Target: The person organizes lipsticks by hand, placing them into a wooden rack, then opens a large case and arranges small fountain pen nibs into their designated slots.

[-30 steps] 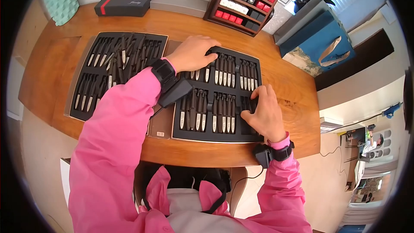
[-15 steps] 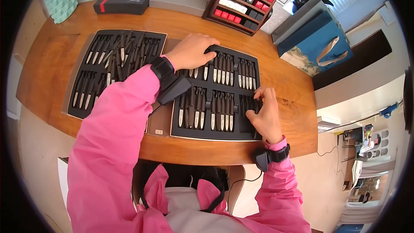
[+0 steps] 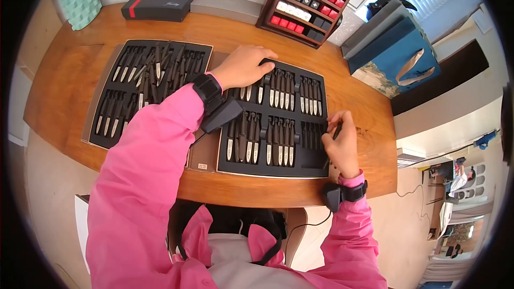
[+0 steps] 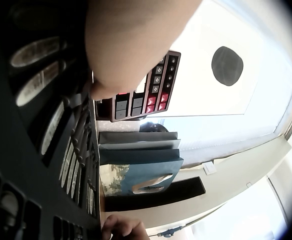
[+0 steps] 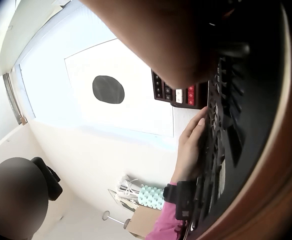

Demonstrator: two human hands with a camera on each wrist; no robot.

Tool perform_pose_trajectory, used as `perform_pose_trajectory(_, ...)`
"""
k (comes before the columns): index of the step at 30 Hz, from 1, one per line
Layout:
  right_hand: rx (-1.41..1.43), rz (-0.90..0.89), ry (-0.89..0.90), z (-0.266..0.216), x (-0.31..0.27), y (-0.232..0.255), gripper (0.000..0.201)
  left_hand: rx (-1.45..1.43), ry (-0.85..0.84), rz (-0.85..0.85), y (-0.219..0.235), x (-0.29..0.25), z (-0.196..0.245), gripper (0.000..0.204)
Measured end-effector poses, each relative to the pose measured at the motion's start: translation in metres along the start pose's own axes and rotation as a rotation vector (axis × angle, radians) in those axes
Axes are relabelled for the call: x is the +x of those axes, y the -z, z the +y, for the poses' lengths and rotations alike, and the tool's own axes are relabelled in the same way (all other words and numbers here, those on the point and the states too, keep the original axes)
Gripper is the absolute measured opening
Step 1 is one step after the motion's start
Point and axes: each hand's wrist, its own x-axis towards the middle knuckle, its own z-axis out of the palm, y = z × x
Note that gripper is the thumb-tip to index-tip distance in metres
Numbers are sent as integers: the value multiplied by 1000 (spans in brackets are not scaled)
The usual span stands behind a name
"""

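In the head view my left hand (image 3: 243,68) rests over the back left corner of the right black tray (image 3: 251,168). Its thumb touches the tray's back edge beside a row of slim, dark, knife-like pieces (image 3: 281,88) with pale silver ends. My right hand (image 3: 344,147) is just off the tray's right edge, pinching a slim dark piece (image 3: 338,129) between thumb and fingers; much of it is hidden by the hand. Close to it is the front right compartment, with several dark pieces (image 3: 312,135) at its back. The left wrist view shows silver, leaf-shaped ends (image 4: 38,82) up close.
A left tray (image 3: 110,140) holds more such pieces, several heaped loosely across its middle. Behind stand a dark box with red ribbon (image 3: 160,4), a wooden rack of small cubes (image 3: 305,8) and a blue paper bag (image 3: 393,56). Wooden table (image 3: 369,144) surrounds the trays.
My right hand has lifted from the front right compartment and moved right past the tray's edge, now with a slim dark piece in its pinch. My left hand stays at the back edge.
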Motion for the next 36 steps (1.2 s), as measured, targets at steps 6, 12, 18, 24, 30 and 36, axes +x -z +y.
perform_pose_trajectory(6, 407, -88, -211, -27, 29, 11, 23, -367, 144, 23, 5, 4, -6, 34)
perform_pose_trajectory(12, 633, -112, -37, -42, 86, -44, 18, -649, 185, 68, 25, 9, 22, 35)
perform_pose_trajectory(18, 523, 171, 254, -72, 125, -89, 17, -1309, 350, -266, 27, -4, 68, 54)
perform_pose_trajectory(24, 23, 339, 504, -91, 126, -103, 15, -1324, 473, -180, 26, -11, 80, 63)
perform_pose_trajectory(30, -114, 211, 354, -85, 127, -109, 21, -1059, 587, -73, 31, -14, 80, 59)
perform_pose_trajectory(36, 486, 140, 320, -76, 133, -106, 34, -1172, 577, -67, 39, -14, 82, 49)
